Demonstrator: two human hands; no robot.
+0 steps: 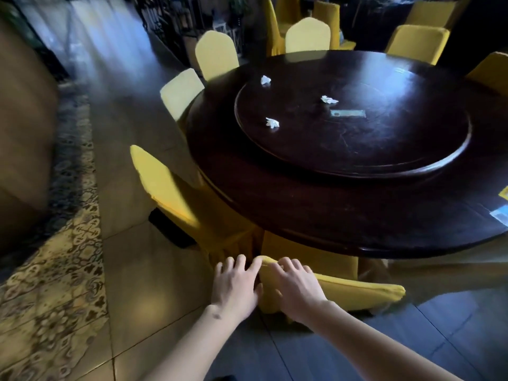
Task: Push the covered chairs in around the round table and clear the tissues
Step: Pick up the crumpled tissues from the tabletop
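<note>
Both hands are down on the top edge of the nearest yellow-covered chair [343, 291], whose back lies just this side of the round table [343, 215]. The left hand [236, 287] rests at the chair back's left corner with its fingers spread and laid flat, the thumb tucked against the side of the cover; it is pressing rather than closing around anything. The right hand [295, 287] sits right beside it, touching the same edge, fingers curled over the top of the fabric in a loose hold on the chair. The rest of the chair back runs off to the right of the right hand.

Up and to the left of the left hand stands a second covered chair [162, 185], angled, its seat partly under the table rim. Beyond that, farther from the hands, two more chairs [181, 92] sit close along the table's far left edge, and others ring the far side.

Well ahead of both hands, on the raised turntable [357, 149] at the middle of the table, lie three crumpled white tissues [272, 122], set apart from one another. A small greenish card [347, 113] lies near them.
</note>
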